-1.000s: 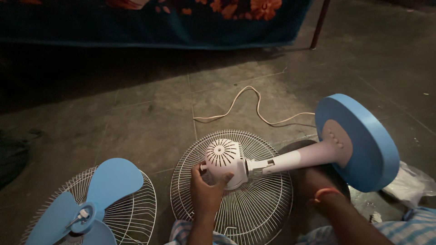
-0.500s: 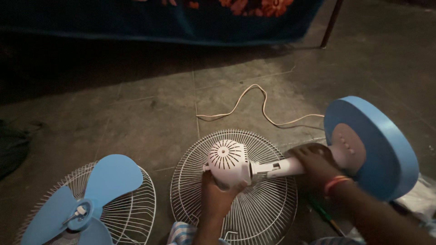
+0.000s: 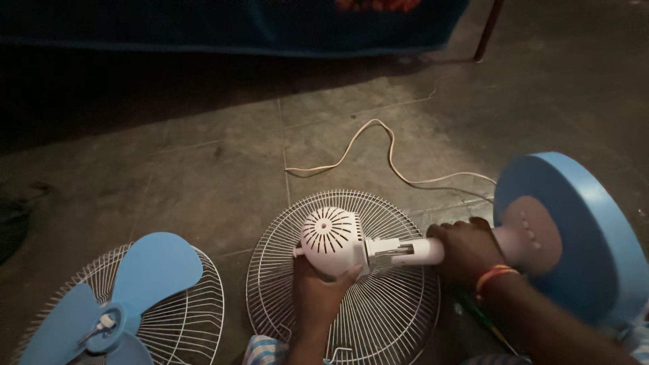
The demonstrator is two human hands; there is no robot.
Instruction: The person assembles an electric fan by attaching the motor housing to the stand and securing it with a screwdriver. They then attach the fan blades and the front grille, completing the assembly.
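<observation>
The white motor housing (image 3: 331, 240) of a dismantled fan is cupped from below by the left hand (image 3: 316, 290), whose fingers are curled up around its lower side in a closed grip. From the housing a white neck (image 3: 412, 251) runs out sideways toward the right hand (image 3: 465, 249), so the long axis of the fan lies nearly level, from one hand across to the other. The neck is gripped by the right hand, wrapped fully shut around it just short of the round blue base (image 3: 581, 236), which stands on edge beyond that hand's knuckles. The housing is nearer the left hand; the base is nearer the right. Directly beneath both hands a white wire grille (image 3: 297, 318) is seen lying flat on the tiled floor (image 3: 203, 169). Well out from the left hand, a second grille (image 3: 196, 318) carries a blue blade (image 3: 149, 270). Ahead of the hands, a pale cord (image 3: 378, 145) is looped across the floor.
</observation>
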